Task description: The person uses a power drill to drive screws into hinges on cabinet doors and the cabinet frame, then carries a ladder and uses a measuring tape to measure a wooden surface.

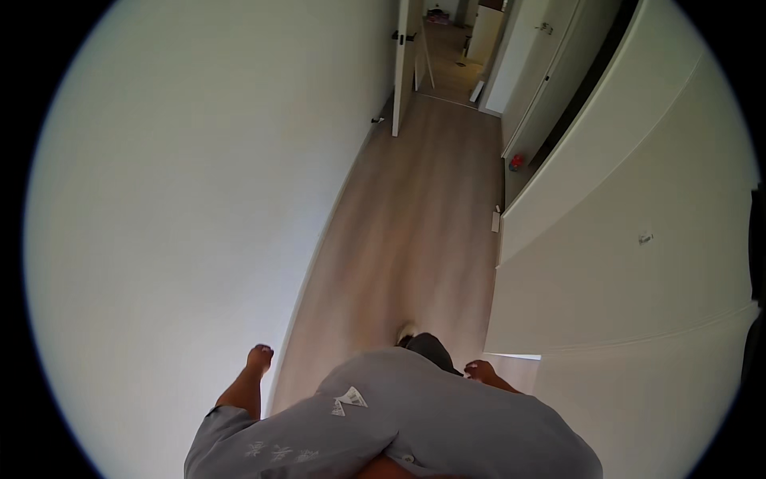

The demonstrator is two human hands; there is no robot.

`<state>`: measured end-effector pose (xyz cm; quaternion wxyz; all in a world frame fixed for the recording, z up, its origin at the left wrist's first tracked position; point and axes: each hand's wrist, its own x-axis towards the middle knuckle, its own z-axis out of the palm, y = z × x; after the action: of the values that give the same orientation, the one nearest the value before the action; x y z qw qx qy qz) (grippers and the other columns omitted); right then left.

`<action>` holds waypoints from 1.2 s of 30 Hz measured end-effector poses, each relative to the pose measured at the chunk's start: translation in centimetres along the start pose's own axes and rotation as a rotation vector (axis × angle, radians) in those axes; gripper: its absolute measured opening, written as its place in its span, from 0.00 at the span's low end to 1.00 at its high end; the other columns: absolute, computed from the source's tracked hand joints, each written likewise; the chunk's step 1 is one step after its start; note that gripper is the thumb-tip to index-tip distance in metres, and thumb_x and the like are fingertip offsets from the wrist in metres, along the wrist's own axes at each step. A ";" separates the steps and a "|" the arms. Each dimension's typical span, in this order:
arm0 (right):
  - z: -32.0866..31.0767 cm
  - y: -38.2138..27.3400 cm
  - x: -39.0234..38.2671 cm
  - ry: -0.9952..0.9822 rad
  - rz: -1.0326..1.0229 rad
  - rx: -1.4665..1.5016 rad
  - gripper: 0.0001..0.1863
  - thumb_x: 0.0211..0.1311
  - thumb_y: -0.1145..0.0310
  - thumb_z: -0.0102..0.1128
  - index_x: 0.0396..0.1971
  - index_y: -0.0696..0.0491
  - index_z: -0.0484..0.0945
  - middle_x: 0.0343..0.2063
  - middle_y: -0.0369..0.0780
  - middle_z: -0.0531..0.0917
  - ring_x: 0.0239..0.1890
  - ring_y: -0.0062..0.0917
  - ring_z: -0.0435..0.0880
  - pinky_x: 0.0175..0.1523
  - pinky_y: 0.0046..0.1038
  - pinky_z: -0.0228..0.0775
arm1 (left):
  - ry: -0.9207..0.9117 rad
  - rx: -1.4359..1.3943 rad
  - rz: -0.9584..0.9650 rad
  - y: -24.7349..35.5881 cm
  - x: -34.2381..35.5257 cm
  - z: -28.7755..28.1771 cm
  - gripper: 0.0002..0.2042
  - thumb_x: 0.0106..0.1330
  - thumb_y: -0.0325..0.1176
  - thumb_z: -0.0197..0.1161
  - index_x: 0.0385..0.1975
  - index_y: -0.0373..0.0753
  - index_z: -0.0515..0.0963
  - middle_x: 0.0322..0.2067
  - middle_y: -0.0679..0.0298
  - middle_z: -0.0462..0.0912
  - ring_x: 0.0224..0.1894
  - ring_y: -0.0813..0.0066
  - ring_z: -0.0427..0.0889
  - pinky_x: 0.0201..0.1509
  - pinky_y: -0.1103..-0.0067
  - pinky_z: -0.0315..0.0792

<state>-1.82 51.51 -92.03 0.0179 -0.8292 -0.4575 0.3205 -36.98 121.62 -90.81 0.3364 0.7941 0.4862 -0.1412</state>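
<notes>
My left hand hangs at the lower left, close beside the white wall. Its fingers are loosely curled, and nothing shows in them. On the other side of my body, my right hand is held low, with its fingers bent inward. A small pale bit shows by those fingertips, too small to make out. Between the hands are my grey shirt, a dark trouser leg and part of a light shoe on the floor.
A wood-look floor runs between the left wall and white panels. Ahead, a white door stands open to another room. Cabinet doors line the right; a small red and blue item lies by them.
</notes>
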 end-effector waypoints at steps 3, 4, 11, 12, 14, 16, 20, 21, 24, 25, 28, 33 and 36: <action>-2.8 0.2 4.4 -0.298 0.388 0.050 0.17 0.69 0.58 0.60 0.55 0.42 0.82 0.55 0.28 0.84 0.61 0.30 0.79 0.62 0.30 0.75 | 0.133 -0.064 0.118 16.1 13.7 -5.4 0.15 0.65 0.40 0.60 0.45 0.37 0.83 0.41 0.50 0.88 0.46 0.54 0.86 0.52 0.67 0.78; -2.9 1.3 5.2 -0.322 0.450 0.108 0.17 0.69 0.57 0.60 0.55 0.42 0.82 0.55 0.28 0.84 0.61 0.30 0.79 0.62 0.30 0.75 | 0.143 -0.136 0.157 22.1 17.0 -5.4 0.15 0.66 0.38 0.61 0.45 0.37 0.83 0.39 0.54 0.88 0.42 0.60 0.86 0.48 0.69 0.79; -15.0 16.0 18.9 -0.318 0.235 0.105 0.16 0.72 0.55 0.57 0.54 0.43 0.82 0.54 0.25 0.84 0.60 0.29 0.80 0.61 0.31 0.76 | -0.342 -0.102 0.388 41.3 27.7 1.9 0.15 0.67 0.45 0.66 0.43 0.40 0.82 0.38 0.61 0.87 0.39 0.68 0.84 0.42 0.71 0.78; -18.2 19.5 20.7 -0.295 0.223 0.032 0.17 0.72 0.55 0.56 0.54 0.43 0.82 0.54 0.25 0.84 0.59 0.28 0.80 0.61 0.31 0.76 | -0.459 0.244 0.385 45.4 27.6 2.3 0.19 0.63 0.48 0.70 0.46 0.41 0.82 0.40 0.61 0.88 0.43 0.64 0.85 0.49 0.68 0.78; -27.5 25.3 27.4 0.132 0.650 0.951 0.17 0.69 0.61 0.60 0.53 0.51 0.82 0.47 0.35 0.87 0.46 0.28 0.85 0.51 0.30 0.79 | -0.546 0.111 0.235 44.4 30.1 3.3 0.19 0.63 0.50 0.70 0.45 0.42 0.84 0.40 0.59 0.88 0.46 0.62 0.86 0.52 0.68 0.77; -35.8 31.1 32.8 0.499 0.788 1.422 0.12 0.65 0.71 0.61 0.46 0.60 0.80 0.34 0.41 0.86 0.32 0.27 0.85 0.34 0.27 0.78 | -0.617 0.065 0.080 45.5 33.3 3.4 0.20 0.63 0.51 0.69 0.45 0.43 0.85 0.41 0.58 0.88 0.47 0.61 0.86 0.54 0.68 0.77; -48.0 41.4 43.2 0.623 0.764 1.444 0.12 0.67 0.70 0.59 0.45 0.59 0.80 0.35 0.42 0.85 0.31 0.30 0.85 0.32 0.29 0.77 | -0.651 0.264 -0.090 51.7 42.1 0.5 0.20 0.64 0.52 0.68 0.46 0.43 0.85 0.42 0.58 0.88 0.47 0.60 0.86 0.55 0.68 0.77; -49.6 44.2 46.2 0.616 0.715 1.563 0.12 0.67 0.69 0.58 0.46 0.59 0.79 0.35 0.42 0.85 0.31 0.31 0.86 0.32 0.31 0.77 | -0.638 0.294 -0.112 53.7 44.6 -0.7 0.20 0.65 0.52 0.68 0.46 0.44 0.85 0.42 0.58 0.88 0.47 0.60 0.86 0.55 0.68 0.77; -47.3 53.2 47.5 0.379 0.698 1.718 0.12 0.71 0.68 0.52 0.38 0.58 0.84 0.30 0.42 0.86 0.27 0.28 0.84 0.30 0.31 0.78 | -0.759 0.557 0.156 65.5 58.5 0.1 0.20 0.65 0.52 0.67 0.47 0.44 0.85 0.43 0.58 0.88 0.48 0.59 0.86 0.55 0.67 0.77; -45.6 53.2 48.1 0.384 0.614 2.033 0.14 0.71 0.63 0.54 0.36 0.56 0.84 0.31 0.43 0.86 0.27 0.33 0.84 0.31 0.35 0.79 | -0.788 0.715 0.347 69.3 62.9 0.7 0.20 0.65 0.52 0.67 0.47 0.44 0.85 0.43 0.58 0.88 0.48 0.59 0.85 0.55 0.67 0.77; -55.5 50.2 55.5 0.277 0.808 1.189 0.14 0.71 0.63 0.53 0.39 0.57 0.83 0.33 0.43 0.85 0.29 0.33 0.84 0.33 0.35 0.78 | -0.448 0.874 0.820 86.5 75.1 -0.4 0.20 0.71 0.54 0.60 0.52 0.46 0.83 0.51 0.60 0.86 0.52 0.55 0.83 0.57 0.63 0.76; -67.1 58.3 63.5 0.399 0.943 1.326 0.14 0.72 0.64 0.51 0.44 0.58 0.81 0.38 0.44 0.85 0.32 0.33 0.83 0.36 0.36 0.78 | -0.459 0.315 0.942 127.7 87.6 -0.7 0.22 0.72 0.49 0.57 0.58 0.41 0.78 0.56 0.52 0.81 0.60 0.52 0.78 0.65 0.65 0.71; -71.6 65.7 69.1 0.387 0.956 1.305 0.15 0.72 0.65 0.49 0.47 0.59 0.80 0.40 0.44 0.84 0.34 0.33 0.83 0.38 0.36 0.77 | -0.413 0.110 0.829 143.9 92.0 -0.3 0.22 0.70 0.49 0.60 0.55 0.39 0.79 0.53 0.51 0.83 0.55 0.53 0.82 0.60 0.66 0.75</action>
<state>112.49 85.51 -92.00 0.4355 -0.7976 0.2331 0.3462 132.57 140.83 -84.19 0.4113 0.8934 0.0427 -0.1756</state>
